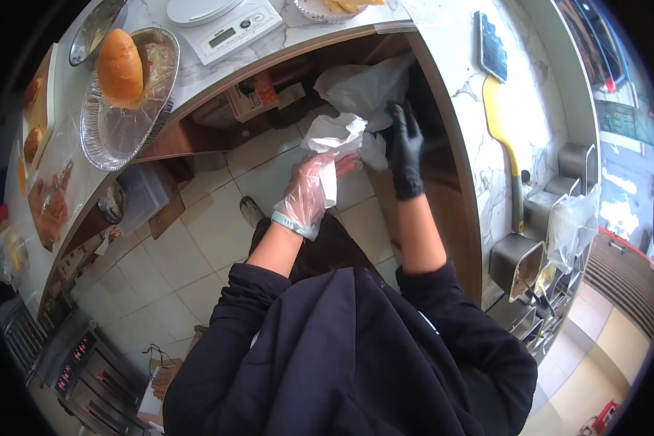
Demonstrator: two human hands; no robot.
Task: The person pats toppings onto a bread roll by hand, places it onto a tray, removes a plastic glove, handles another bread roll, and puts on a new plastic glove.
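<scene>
My left hand (311,185), in a clear plastic glove with a pale band at the wrist, holds a crumpled sheet of white paper (336,133). Part of the paper hangs down across the palm. To its right is my right hand (406,152) in a black glove, fingers stretched out and apart, with nothing visibly gripped. Close to the right fingers, a translucent plastic bag (363,86) lies on the shelf under the counter. A wisp of thin white material (374,150) shows between the two hands; which hand it touches, I cannot tell.
On the counter are a foil tray (112,138) with a bread bun (120,69), a kitchen scale (229,33), a phone (493,47) and a yellow spatula (503,120). Metal tins (517,263) stand at right. The curved counter edge (454,156) surrounds my hands; an oven (87,370) is lower left.
</scene>
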